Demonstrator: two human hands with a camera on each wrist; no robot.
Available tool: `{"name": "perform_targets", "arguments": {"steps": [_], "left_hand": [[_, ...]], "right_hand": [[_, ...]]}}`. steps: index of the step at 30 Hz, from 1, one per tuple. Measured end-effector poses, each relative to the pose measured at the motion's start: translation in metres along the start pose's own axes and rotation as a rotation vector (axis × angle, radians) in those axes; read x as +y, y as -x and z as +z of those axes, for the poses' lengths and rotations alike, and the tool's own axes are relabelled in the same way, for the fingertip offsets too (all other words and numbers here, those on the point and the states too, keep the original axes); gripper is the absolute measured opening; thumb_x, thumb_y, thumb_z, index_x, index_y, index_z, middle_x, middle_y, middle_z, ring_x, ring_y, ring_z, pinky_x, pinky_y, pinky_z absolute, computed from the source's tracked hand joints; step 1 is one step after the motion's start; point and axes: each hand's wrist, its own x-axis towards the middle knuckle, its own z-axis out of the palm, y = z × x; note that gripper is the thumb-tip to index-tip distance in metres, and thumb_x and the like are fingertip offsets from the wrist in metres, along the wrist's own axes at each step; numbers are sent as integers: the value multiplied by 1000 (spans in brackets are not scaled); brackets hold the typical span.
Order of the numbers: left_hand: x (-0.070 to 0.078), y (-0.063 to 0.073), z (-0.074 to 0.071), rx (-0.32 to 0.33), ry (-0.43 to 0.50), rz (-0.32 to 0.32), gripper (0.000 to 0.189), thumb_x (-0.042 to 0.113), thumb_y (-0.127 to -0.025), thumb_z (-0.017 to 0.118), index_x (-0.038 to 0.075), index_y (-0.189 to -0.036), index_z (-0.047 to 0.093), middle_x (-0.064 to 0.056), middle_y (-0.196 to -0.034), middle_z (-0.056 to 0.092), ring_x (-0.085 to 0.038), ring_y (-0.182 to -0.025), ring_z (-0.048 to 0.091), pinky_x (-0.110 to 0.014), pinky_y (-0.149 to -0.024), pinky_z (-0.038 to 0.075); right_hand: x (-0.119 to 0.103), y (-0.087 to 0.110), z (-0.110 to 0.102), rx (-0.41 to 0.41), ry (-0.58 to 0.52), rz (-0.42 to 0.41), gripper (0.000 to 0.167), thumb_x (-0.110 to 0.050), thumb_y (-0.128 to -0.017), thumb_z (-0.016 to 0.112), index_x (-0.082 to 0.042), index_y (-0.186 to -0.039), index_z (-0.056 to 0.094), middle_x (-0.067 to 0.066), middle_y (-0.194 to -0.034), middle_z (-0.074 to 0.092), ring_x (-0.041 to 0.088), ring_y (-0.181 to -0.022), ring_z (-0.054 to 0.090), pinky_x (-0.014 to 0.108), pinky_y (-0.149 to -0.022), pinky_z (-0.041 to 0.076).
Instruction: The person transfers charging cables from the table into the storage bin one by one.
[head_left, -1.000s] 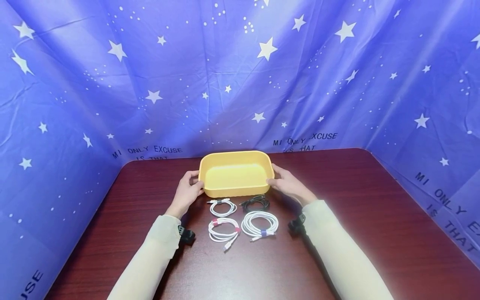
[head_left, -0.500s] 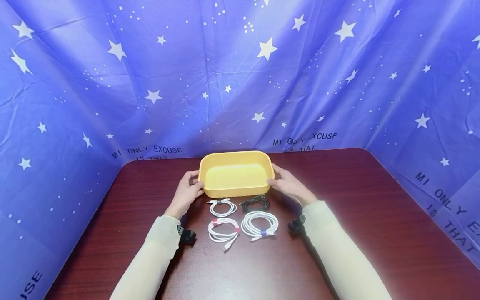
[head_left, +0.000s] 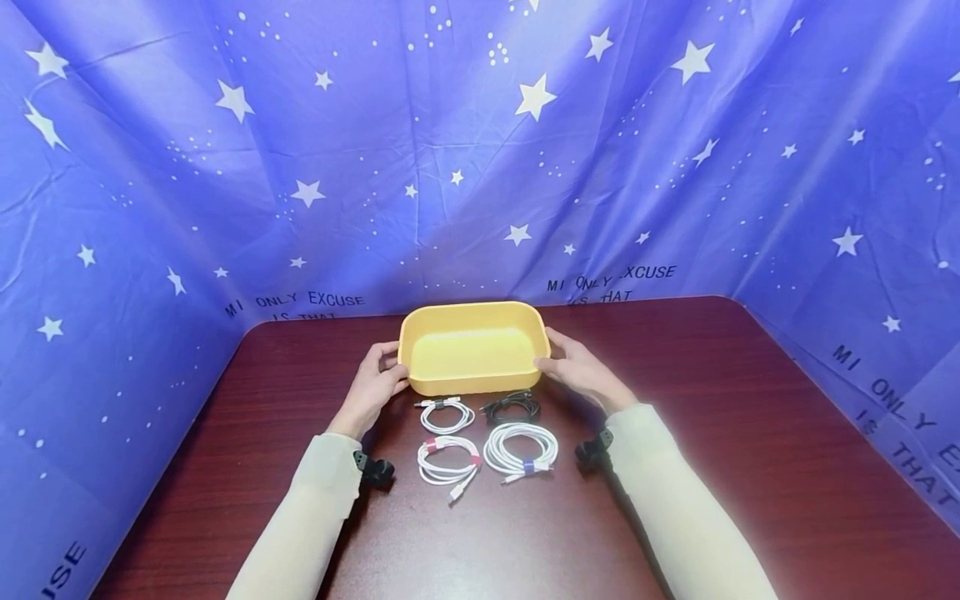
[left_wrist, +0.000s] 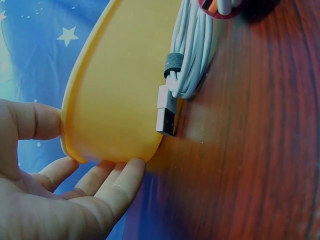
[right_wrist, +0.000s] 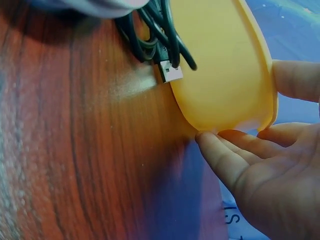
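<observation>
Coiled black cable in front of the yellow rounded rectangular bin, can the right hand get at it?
Probably yes, after letting go: the right hand holds the bin, but the coiled black cable lies close by, nothing seen on top.

The yellow tray (head_left: 474,386) runs out of both wrist views at the top, its underside hidden. At its ends, the left hand (left_wrist: 57,210) and right hand (right_wrist: 277,175) are cut off by those views' edges. On the tray's near side, a white coil (right_wrist: 100,6) is blurred and cropped in the right wrist view. Beyond the tray, lettering (head_left: 303,317) on the curtain (head_left: 375,225) is partly hidden behind the table (head_left: 675,367).
</observation>
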Motion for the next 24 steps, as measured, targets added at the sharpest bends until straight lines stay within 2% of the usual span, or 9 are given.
{"name": "perform_targets", "arguments": {"steps": [5,24], "left_hand": [[1,1,-1,-16,14,2,52,-6,-90,47,-2,-139,33,-27,-121,49,-32,-106,54,-46,-98,45],[-5,-1,-1,-1,38,10,50,-5,-91,48,1,-139,35,-26,-122,49,-31,-107,54,-43,-98,46]], "right_hand": [[-1,0,0,-1,-3,-10,74,-6,-92,58,-3,-152,14,26,-146,36,36,-127,45,44,-104,39],[1,-1,0,24,-3,-9,70,-5,-91,59,-1,-150,21,26,-142,41,34,-124,48,42,-103,40]]}}
